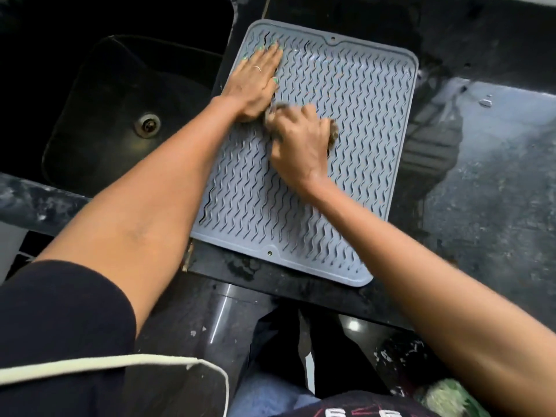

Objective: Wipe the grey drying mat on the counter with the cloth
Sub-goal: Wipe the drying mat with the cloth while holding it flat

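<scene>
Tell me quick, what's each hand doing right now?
Left hand: open, pressed flat on the grey mat.
Right hand: closed around the cloth, on the mat.

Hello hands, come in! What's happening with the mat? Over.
Left hand flat, pressing grey mat down. Right hand gripping cloth mid-mat. Nothing in the way; sink just left.

A dark sink (90,121) with a metal drain (147,125) sits left of the black speckled counter (496,191); a grey pipe (222,320) stands below.
</scene>
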The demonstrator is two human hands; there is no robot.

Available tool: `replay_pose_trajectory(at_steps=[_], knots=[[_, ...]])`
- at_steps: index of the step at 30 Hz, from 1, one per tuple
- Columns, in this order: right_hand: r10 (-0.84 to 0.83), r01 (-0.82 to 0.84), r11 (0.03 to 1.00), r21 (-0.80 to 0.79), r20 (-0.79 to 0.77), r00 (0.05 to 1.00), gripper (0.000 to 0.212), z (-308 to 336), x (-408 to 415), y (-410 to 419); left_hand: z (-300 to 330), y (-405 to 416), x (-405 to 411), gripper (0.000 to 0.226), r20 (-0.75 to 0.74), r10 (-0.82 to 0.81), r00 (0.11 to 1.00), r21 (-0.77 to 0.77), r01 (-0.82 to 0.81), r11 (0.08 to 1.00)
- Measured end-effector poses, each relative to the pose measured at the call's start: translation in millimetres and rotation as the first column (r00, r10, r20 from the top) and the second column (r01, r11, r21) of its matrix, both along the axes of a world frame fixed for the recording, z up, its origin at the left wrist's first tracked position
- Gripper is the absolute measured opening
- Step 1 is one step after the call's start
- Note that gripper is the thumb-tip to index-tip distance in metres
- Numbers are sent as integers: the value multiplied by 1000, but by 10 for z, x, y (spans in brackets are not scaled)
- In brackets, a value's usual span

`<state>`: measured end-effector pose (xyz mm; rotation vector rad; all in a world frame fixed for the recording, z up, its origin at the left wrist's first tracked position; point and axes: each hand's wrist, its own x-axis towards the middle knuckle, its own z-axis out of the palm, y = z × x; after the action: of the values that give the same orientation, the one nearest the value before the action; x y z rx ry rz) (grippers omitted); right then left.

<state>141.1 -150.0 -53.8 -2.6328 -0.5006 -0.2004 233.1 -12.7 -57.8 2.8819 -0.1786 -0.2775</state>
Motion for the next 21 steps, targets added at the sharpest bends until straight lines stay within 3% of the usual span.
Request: replay_pose_trajectory(at_steps=[3, 6, 8, 10, 11, 13, 16, 18, 21], knots=[[156, -155, 983, 95, 1, 988, 30, 65, -692, -51, 33, -9, -32, 55, -23, -12, 1000, 13, 13, 1000], [312, -292, 944, 153, -129, 941, 28, 166, -927, -134, 69, -27, -69, 56, -45, -16, 999, 13, 16, 1000], [321, -274, 929, 249, -175, 931, 30, 252, -768, -173, 83, -8, -130, 56, -40, -16, 999, 20, 17, 1000], [171, -123, 938, 325, -125, 977, 29, 258, -465, -169, 78, 28, -258, 55, -26, -18, 999, 18, 18, 1000], [78, -40, 948, 315, -106, 991, 30, 242, -291, -154, 68, 38, -333, 55, -14, -18, 1000, 19, 19, 1000], [-46, 59, 992, 112, -115, 992, 42, 169, -21, -89, 36, 43, -480, 53, 19, -16, 1000, 22, 16, 1000], [-85, 75, 981, -179, -49, 995, 49, 34, 42, 35, 14, 39, -595, 53, 39, 8, 999, 24, -9, 1000], [-68, 66, 979, -194, -7, 998, 46, 28, -70, 43, 3, 17, -622, 53, 55, 30, 998, 26, -32, 999], [15, -11, 995, -95, 42, 999, 39, 27, -472, -24, 0, 4, -623, 53, 54, 38, 998, 35, -40, 999]])
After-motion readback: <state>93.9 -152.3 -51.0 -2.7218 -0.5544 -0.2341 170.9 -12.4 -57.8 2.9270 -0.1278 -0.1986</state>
